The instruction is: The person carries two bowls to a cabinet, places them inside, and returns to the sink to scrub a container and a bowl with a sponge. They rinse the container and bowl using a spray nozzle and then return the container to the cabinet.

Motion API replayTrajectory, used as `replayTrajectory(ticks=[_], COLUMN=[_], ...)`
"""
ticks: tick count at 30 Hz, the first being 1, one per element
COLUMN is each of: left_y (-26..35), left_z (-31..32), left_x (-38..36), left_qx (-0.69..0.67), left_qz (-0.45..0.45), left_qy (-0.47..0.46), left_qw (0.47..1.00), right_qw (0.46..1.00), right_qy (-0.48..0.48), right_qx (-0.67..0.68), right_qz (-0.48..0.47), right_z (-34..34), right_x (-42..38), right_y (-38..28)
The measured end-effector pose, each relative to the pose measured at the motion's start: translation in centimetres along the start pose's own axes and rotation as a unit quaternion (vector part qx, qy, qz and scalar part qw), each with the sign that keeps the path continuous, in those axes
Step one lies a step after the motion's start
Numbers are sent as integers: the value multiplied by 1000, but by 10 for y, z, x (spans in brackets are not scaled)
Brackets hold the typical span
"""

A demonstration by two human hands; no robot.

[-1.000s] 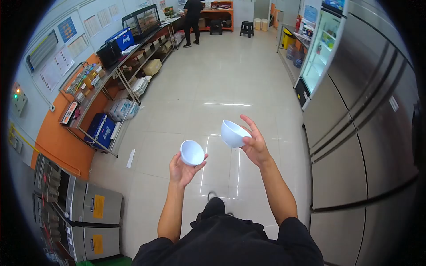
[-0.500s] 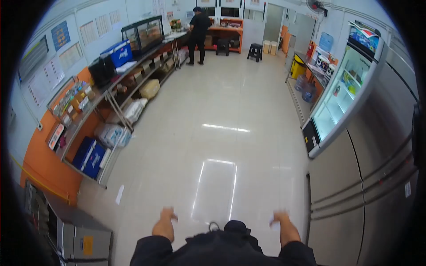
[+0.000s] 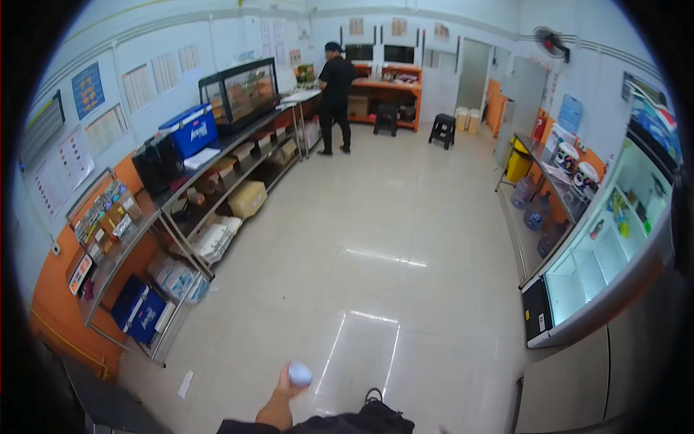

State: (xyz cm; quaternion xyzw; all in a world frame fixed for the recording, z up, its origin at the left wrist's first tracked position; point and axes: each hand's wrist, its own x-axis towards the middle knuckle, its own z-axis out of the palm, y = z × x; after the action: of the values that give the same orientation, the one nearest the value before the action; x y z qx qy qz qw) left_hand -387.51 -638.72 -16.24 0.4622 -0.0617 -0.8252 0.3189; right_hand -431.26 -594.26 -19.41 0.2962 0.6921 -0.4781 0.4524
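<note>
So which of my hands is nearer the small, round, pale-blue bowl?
Left. Your left hand is touching the bowl, holding it from its left side; your right hand can't be made out.

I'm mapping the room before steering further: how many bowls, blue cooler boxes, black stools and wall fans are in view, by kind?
Bowl in the left hand: 1
Blue cooler boxes: 2
Black stools: 2
Wall fan: 1
Total: 6

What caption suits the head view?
Left hand holding a pale bowl over a glossy floor, another person standing beyond.
</note>
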Motion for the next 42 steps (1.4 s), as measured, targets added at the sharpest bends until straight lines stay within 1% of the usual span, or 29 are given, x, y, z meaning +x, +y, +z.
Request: replayTrajectory(ticks=[1,2,3,4,5,6,7,8,9,10,11,12,14,15,17,18,22,24,27,28,30,31,33,34,36,40,42], left_y=[25,54,87,118,150,183,217,251,285,321,353,378,420,445,487,505,563,590,641,659,694,708,755,772,816,893,929], left_z=[52,106,162,204,252,288,320,345,368,392,410,424,448,464,489,500,551,570,605,618,642,651,687,698,726,772,793], left_x=[24,42,51,65,65,71,74,84,98,118,136,151,167,181,213,230,306,347,420,441,486,506,546,563,586,636,661], left_qx=[-64,-99,-94,-123,-164,-194,-188,-168,-142,-145,-128,-112,-108,-101,-101,-99,-93,-101,-100,-97,-125,-126,-175,-175,-181,-223,-225], left_qz=[41,78,129,148,176,190,163,167,173,178,185,193,214,231,224,211,200,193,200,203,179,176,168,168,184,211,202], left_qy=[-54,-106,-141,-178,-182,-201,-239,-266,-297,-296,-325,-352,-334,-316,-331,-347,-346,-310,-303,-305,-334,-328,-380,-374,-399,-365,-342], left_qw=[996,986,977,965,953,941,939,935,928,927,919,909,912,915,911,909,912,926,926,925,917,919,892,895,880,879,890], right_qw=[997,990,975,952,908,882,854,831,805,775,742,742,660,655,708,733,719,723,729,726,721,724,740,742,736,747,752], right_qy=[-46,-91,-149,-205,-345,-412,-440,-481,-514,-562,-607,-609,-713,-718,-674,-644,-658,-655,-647,-650,-656,-653,-640,-639,-650,-641,-634], right_qx=[-6,-11,-29,-40,6,37,100,147,160,164,168,163,123,119,156,160,170,167,153,155,163,164,147,148,121,101,84], right_qz=[-56,-103,-164,-225,-236,-228,-260,-239,-249,-239,-229,-228,-202,-204,-141,-148,-146,-142,-163,-164,-153,-148,-143,-137,-145,-148,-160], right_z=[58,116,194,275,349,420,486,546,601,653,697,734,804,836,883,905,989,1032,1112,1137,1184,1203,1258,1279,1325,1415,1457], right_x=[34,57,63,61,55,5,-51,-105,-145,-178,-203,-220,-252,-266,-278,-281,-252,-237,-210,-204,-193,-186,-188,-187,-192,-202,-206], right_y=[-56,-110,-177,-245,-310,-364,-402,-436,-462,-484,-495,-499,-504,-510,-513,-519,-566,-594,-646,-665,-702,-717,-765,-782,-819,-881,-909])
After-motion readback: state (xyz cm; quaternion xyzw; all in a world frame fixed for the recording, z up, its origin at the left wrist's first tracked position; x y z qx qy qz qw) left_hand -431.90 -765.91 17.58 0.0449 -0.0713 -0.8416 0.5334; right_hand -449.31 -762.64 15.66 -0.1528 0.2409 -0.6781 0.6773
